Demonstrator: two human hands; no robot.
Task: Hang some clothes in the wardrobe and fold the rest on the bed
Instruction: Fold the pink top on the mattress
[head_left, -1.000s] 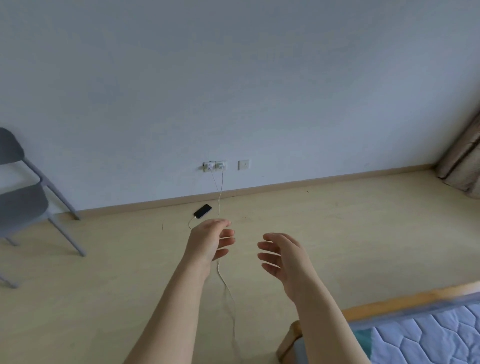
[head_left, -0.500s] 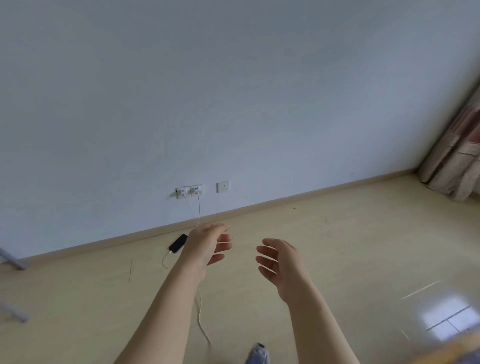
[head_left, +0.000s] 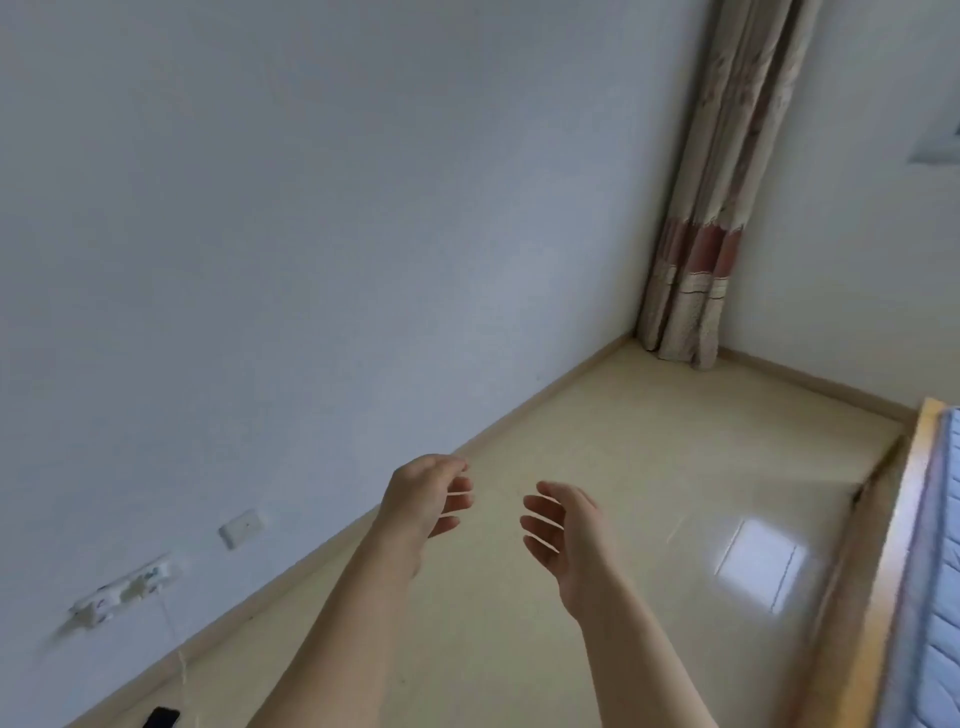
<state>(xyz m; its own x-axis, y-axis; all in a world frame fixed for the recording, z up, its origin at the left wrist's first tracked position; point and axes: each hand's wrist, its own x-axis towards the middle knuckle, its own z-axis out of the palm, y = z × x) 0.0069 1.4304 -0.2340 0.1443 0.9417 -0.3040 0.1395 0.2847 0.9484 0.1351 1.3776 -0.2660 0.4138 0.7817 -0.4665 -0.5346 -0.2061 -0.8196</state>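
Wood and quilting: the bed (head_left: 894, 545) is seen only as a timber rail and a strip of blue quilted mattress (head_left: 941, 582) at the far right edge of the view.
Left hand (head_left: 423, 501): held out in mid-air, empty, fingers loosely bent; nothing is gripped.
Right hand (head_left: 569, 540): likewise empty, fingers relaxed and slightly spread, palm turned toward the left hand. The two are held apart and nothing is touched.
Clothes: none are seen; their position cannot be told.
Wardrobe: not in view.
Bearing: the bed is placed well to the right of the right hand and lower than it.
Long axis: the rail is run away from the person, roughly along the line of the forearms.
Nearer hand: the right, with the left farther off on its other side.
Step judged: a turn toward the bed, with no garment yet taken up.
Next move judged: a further swing to the right is required before anything can be reached.
Other items: a curtain (head_left: 711, 234) hangs ahead and right of the hands, and a wall socket (head_left: 124, 587) is fixed low to the left.
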